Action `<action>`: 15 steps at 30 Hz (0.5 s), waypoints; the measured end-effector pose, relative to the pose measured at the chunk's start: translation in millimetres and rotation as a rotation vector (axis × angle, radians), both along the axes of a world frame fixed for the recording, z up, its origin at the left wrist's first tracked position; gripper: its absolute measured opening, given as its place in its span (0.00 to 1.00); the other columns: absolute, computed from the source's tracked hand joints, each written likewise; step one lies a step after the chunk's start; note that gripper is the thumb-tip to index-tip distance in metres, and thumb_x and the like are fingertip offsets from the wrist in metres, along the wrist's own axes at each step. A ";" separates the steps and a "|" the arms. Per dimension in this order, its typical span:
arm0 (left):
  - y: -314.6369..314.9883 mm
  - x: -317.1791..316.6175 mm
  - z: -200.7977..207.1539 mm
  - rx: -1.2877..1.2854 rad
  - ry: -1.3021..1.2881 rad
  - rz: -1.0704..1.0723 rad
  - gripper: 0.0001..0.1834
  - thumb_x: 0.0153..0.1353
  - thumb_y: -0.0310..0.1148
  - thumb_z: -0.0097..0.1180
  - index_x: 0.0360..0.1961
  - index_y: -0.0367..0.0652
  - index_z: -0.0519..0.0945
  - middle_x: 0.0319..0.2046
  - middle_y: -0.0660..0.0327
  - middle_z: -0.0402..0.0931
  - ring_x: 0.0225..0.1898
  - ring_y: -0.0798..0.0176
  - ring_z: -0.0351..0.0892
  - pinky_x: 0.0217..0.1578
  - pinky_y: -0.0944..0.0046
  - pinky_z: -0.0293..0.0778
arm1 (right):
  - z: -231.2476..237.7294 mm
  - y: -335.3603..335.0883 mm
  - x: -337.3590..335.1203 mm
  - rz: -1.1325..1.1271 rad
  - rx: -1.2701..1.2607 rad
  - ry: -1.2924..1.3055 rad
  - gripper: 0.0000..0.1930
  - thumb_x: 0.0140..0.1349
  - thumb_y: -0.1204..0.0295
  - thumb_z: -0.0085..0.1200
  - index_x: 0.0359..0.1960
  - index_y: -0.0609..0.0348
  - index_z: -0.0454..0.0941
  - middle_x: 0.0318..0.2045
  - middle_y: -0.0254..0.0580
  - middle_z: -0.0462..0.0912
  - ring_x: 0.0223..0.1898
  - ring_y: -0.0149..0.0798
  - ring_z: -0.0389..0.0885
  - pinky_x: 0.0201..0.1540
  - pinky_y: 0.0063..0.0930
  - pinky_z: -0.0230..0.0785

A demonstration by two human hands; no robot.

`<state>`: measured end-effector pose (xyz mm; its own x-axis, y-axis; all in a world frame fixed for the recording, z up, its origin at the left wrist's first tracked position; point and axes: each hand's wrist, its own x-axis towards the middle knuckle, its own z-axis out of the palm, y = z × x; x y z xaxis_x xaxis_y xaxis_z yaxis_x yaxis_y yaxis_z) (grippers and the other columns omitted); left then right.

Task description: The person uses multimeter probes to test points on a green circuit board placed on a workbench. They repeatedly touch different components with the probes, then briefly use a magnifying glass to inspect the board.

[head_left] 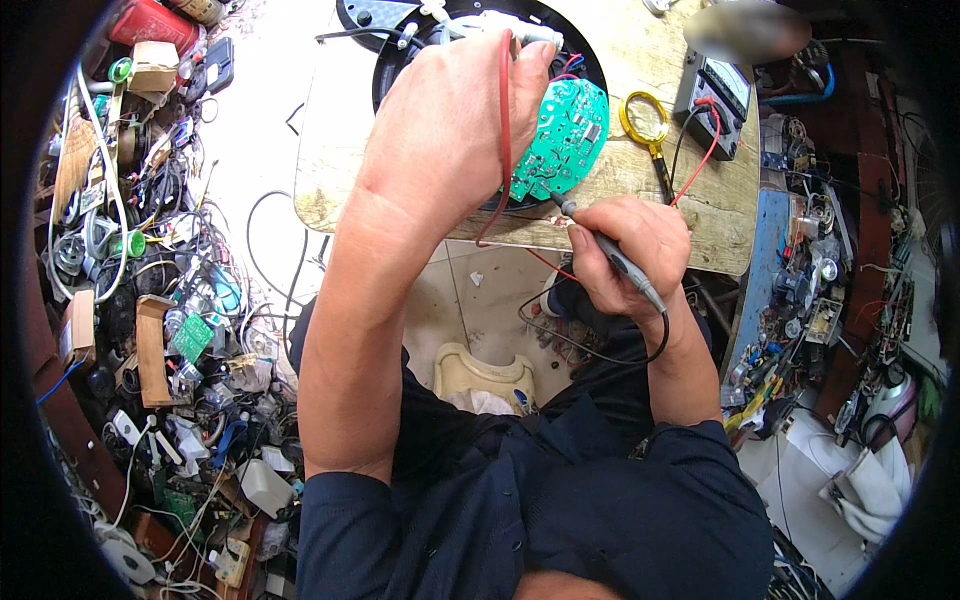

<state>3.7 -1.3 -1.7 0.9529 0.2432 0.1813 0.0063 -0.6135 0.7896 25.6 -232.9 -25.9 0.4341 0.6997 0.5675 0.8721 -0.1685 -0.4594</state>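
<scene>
My right hand (640, 250) is closed round a grey test probe (622, 260) with a black lead. Its tip is at the lower edge of a round green circuit board (575, 135); I cannot tell whether it touches. Over the board's left side, my left hand (445, 130) is closed, with a red test lead (506, 120) coming from between thumb and fingers and hanging down across it. The probe in that hand is mostly hidden. Beneath the board lies a round black housing (592, 55) with wires and white parts, partly covered by my left hand.
On the wooden table (335, 150) lie a yellow-rimmed magnifying glass (645, 118) and a multimeter (715, 100) with red and black leads. Electronic scrap (190, 340) piles up on the left, with more parts (810, 270) at right. A cream plastic stool (485, 375) stands below.
</scene>
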 end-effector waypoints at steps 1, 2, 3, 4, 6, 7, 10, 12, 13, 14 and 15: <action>0.0 0.1 0.1 -0.001 0.001 -0.002 0.26 0.83 0.45 0.50 0.31 0.37 0.80 0.15 0.59 0.76 0.18 0.61 0.81 0.23 0.59 0.74 | -0.1 0.0 0.0 -0.001 0.000 0.001 0.11 0.53 0.81 0.69 0.38 0.60 0.83 0.24 0.42 0.85 0.21 0.42 0.84 0.23 0.34 0.74; 0.0 0.3 0.4 -0.002 0.003 -0.004 0.26 0.83 0.46 0.50 0.31 0.36 0.81 0.15 0.58 0.76 0.18 0.61 0.81 0.23 0.59 0.74 | -0.1 0.0 -0.1 -0.002 -0.001 0.001 0.11 0.53 0.81 0.69 0.38 0.60 0.83 0.24 0.42 0.85 0.21 0.42 0.84 0.23 0.34 0.74; 0.1 0.2 0.4 -0.003 0.004 -0.006 0.26 0.83 0.46 0.50 0.31 0.36 0.81 0.15 0.58 0.76 0.18 0.61 0.81 0.23 0.59 0.74 | -0.4 0.3 -0.2 -0.002 0.000 0.002 0.11 0.53 0.81 0.69 0.38 0.60 0.83 0.24 0.42 0.85 0.21 0.42 0.84 0.23 0.34 0.74; 0.2 0.2 -0.1 -0.003 -0.004 -0.006 0.26 0.83 0.46 0.50 0.31 0.36 0.81 0.15 0.58 0.76 0.18 0.61 0.81 0.23 0.59 0.74 | 0.0 0.7 -0.3 0.000 0.004 0.005 0.11 0.53 0.81 0.69 0.38 0.60 0.83 0.24 0.42 0.85 0.21 0.42 0.84 0.24 0.34 0.74; 0.6 0.2 -1.8 -0.005 -0.019 -0.005 0.26 0.83 0.45 0.50 0.31 0.36 0.81 0.15 0.58 0.76 0.18 0.60 0.80 0.24 0.59 0.74 | 1.1 1.5 -0.6 0.003 0.010 0.011 0.11 0.53 0.81 0.69 0.38 0.60 0.83 0.24 0.42 0.85 0.21 0.42 0.84 0.24 0.34 0.74; 0.6 0.0 -1.8 0.000 -0.029 -0.006 0.26 0.83 0.45 0.50 0.31 0.36 0.80 0.15 0.57 0.76 0.18 0.60 0.81 0.24 0.59 0.75 | 0.8 1.4 -0.6 0.003 0.019 0.012 0.11 0.53 0.82 0.68 0.37 0.60 0.83 0.24 0.42 0.85 0.21 0.42 0.84 0.24 0.34 0.74; 0.9 -0.5 -2.0 0.004 -0.047 -0.003 0.26 0.83 0.45 0.50 0.31 0.35 0.80 0.15 0.56 0.76 0.18 0.59 0.81 0.24 0.58 0.75 | -0.1 -0.3 -0.7 0.009 0.024 0.016 0.10 0.54 0.82 0.67 0.38 0.61 0.83 0.25 0.43 0.86 0.21 0.43 0.85 0.25 0.34 0.74; 0.9 -0.1 -1.9 -0.008 -0.044 0.003 0.25 0.83 0.45 0.50 0.31 0.35 0.80 0.15 0.56 0.76 0.18 0.59 0.81 0.24 0.58 0.75 | 0.5 -4.6 -1.2 0.019 -0.001 0.020 0.10 0.55 0.84 0.66 0.39 0.63 0.82 0.26 0.45 0.86 0.22 0.44 0.85 0.26 0.33 0.74; 0.0 -0.2 1.1 -0.054 0.005 -0.001 0.25 0.83 0.45 0.49 0.31 0.35 0.79 0.15 0.56 0.76 0.18 0.59 0.81 0.24 0.58 0.75 | 0.8 -5.4 -1.8 0.016 -0.002 0.016 0.10 0.56 0.84 0.66 0.39 0.63 0.82 0.26 0.45 0.86 0.22 0.44 0.85 0.26 0.33 0.74; -1.2 -0.2 6.5 -0.101 0.054 -0.005 0.26 0.83 0.45 0.49 0.31 0.35 0.79 0.15 0.55 0.76 0.18 0.58 0.81 0.24 0.57 0.75 | 1.5 -5.9 -2.4 0.012 -0.003 0.013 0.10 0.56 0.84 0.66 0.39 0.64 0.82 0.26 0.46 0.86 0.22 0.44 0.85 0.26 0.33 0.74; -1.5 -1.8 10.4 -0.145 0.103 -0.007 0.26 0.83 0.45 0.49 0.31 0.35 0.79 0.15 0.55 0.76 0.18 0.58 0.82 0.24 0.57 0.75 | 2.4 -5.9 -3.3 0.012 -0.003 0.010 0.10 0.56 0.84 0.66 0.39 0.64 0.82 0.26 0.46 0.86 0.22 0.44 0.85 0.26 0.33 0.74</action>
